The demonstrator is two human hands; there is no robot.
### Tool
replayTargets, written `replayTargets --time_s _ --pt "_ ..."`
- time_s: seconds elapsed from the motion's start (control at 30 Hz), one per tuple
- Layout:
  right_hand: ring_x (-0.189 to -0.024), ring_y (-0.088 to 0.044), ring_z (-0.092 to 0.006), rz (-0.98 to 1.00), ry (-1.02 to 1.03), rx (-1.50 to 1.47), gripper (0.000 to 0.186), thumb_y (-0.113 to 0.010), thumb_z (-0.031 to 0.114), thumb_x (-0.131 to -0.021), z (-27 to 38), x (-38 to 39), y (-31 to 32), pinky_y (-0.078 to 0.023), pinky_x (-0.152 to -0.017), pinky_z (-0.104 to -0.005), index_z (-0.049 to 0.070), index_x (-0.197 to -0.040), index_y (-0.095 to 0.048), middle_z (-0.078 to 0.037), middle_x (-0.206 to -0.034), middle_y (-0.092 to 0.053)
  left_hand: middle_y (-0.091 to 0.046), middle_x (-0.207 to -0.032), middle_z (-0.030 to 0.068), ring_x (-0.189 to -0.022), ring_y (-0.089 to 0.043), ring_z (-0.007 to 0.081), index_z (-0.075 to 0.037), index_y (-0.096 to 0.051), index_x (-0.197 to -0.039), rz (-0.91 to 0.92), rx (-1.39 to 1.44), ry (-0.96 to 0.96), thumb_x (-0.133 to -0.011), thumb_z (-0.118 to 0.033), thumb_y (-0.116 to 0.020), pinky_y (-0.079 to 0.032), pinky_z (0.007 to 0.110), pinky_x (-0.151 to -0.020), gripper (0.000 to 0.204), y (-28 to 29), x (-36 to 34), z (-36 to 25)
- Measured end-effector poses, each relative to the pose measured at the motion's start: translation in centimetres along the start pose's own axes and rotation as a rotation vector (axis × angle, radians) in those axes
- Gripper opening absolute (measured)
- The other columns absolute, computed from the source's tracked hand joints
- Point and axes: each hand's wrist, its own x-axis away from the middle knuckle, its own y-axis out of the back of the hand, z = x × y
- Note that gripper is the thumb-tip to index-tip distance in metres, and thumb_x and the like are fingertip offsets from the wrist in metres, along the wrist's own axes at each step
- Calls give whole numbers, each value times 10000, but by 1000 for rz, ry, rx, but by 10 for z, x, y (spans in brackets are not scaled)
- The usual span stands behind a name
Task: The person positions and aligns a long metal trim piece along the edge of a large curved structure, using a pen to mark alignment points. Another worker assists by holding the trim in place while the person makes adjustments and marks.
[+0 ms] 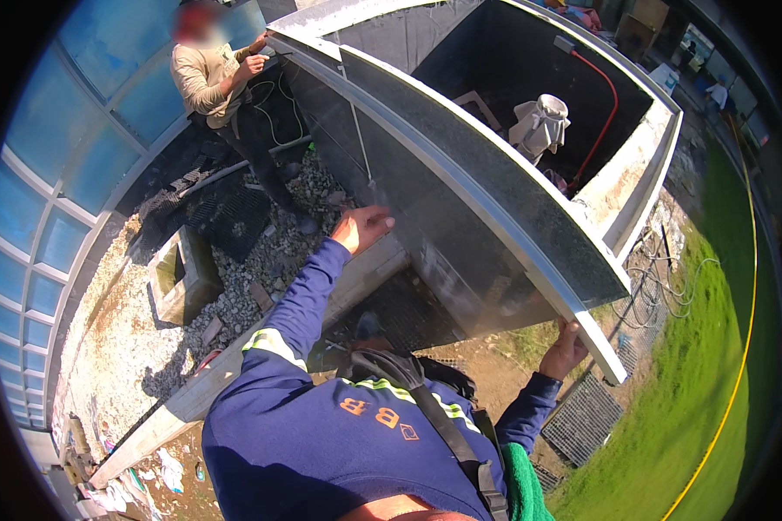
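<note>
A long pale metal bar (495,213) runs along the outer side of a dark-walled tank, from the far left to near my right side. My right hand (565,352) is closed around its near end from below. My left hand (363,228) reaches out in front of the tank's dark side panel (426,226), its fingers bent together; whether anything is between them cannot be made out. Just above that hand, a thin pale line (356,122) hangs down from the bar, with a small piece at its lower end. A co-worker (213,78) has both hands at the bar's far end.
Inside the tank are a grey fitting (540,124) and a red hose (615,104). A concrete beam (347,291) lies beside me, with gravel and a hollow concrete block (182,276) at left. Grates (582,417), grass and a yellow hose (738,373) are at right.
</note>
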Motion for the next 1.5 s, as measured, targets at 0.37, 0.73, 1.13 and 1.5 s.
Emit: replayTargets --time_s 0.37,0.73,1.13,1.5 --pt "-1114 -697 -238 -9 -53 102 335 -692 200 -1040 -3 -2 4 -564 -1006 -428 -22 -1277 -609 -140 -1231 -693 -765 -1202 187 -1139 -738 279 4 -683 -1341 -104 -30 0 -961 -394 -764 -559 385 -996 556 40 4 -13" --pt "-1101 -699 -229 -16 -15 -8 344 -707 213 -1034 -9 -3 6 -570 -999 -417 -18 -1269 -609 -128 -1217 -701 -788 -1157 145 -1059 -761 221 -20 -720 -1292 -251 -133 -64 -977 -321 -750 -577 361 -953 437 55 5 -2" --pt "-1119 -700 -231 10 -12 -38 323 -688 175 -1041 -12 -5 9 -567 -1011 -431 -14 -1289 -601 -138 -1245 -696 -694 -1131 68 -1060 -657 318 -169 -758 -1206 -1214 -643 -213 -885 -271 -802 -523 460 -944 339 213 -47 4" --pt "-1126 -699 -235 -5 -11 -35 301 -704 171 -1030 -4 -1 4 -588 -1023 -432 -14 -1257 -634 -130 -1235 -704 -601 -1438 -24 -1450 -404 340 -335 -801 -1169 -917 -1261 -107 -882 -253 -761 -275 625 -1147 302 289 -36 29"
